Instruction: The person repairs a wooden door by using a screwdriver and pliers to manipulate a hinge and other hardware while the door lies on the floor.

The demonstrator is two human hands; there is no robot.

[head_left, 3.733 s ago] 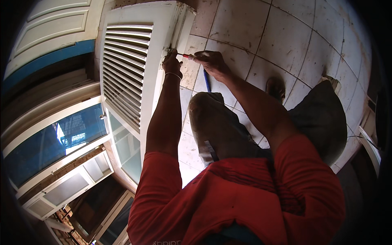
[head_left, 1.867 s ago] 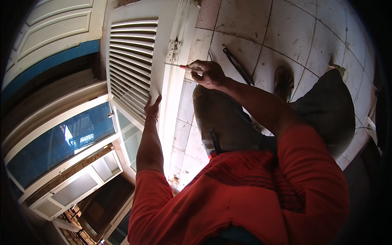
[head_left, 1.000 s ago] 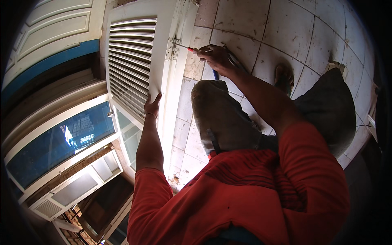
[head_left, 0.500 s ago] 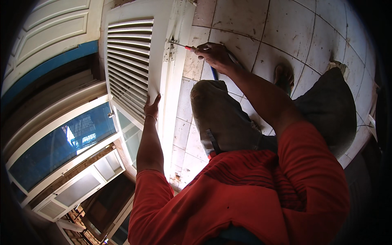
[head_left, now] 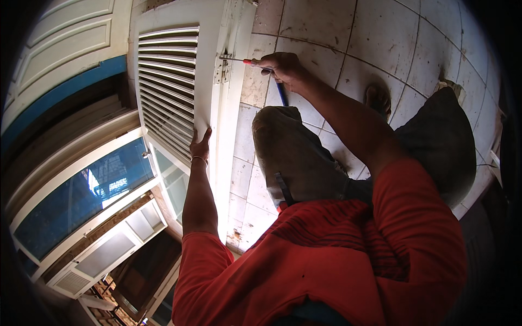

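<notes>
A white louvered door point(head_left: 168, 81) stands upright at the left. My left hand point(head_left: 200, 146) grips it beside the lower slats, thumb up along the frame and the other fingers partly hidden. My right hand point(head_left: 283, 66) is closed round the handle of a screwdriver point(head_left: 248, 62) with a red end near the shaft. The thin shaft reaches left to a small metal hinge point(head_left: 224, 68) on the door's edge, its tip at the upper part of the hinge. Below my right hand a blue rod-like thing point(head_left: 282, 95) slants down; whether I hold it too, I cannot make out.
Dirty white floor tiles point(head_left: 315, 27) spread to the right, under my bent knee point(head_left: 277, 141) and foot point(head_left: 377, 100). At the left are a blue-glazed window point(head_left: 60, 209), a panelled white door point(head_left: 81, 38) and a lighter cabinet-like panel point(head_left: 106, 255). A chipped tile lies near my other knee.
My right hand has turned a little and shifted slightly, the screwdriver now lying more level. The door and my left hand appear slightly farther left in the picture.
</notes>
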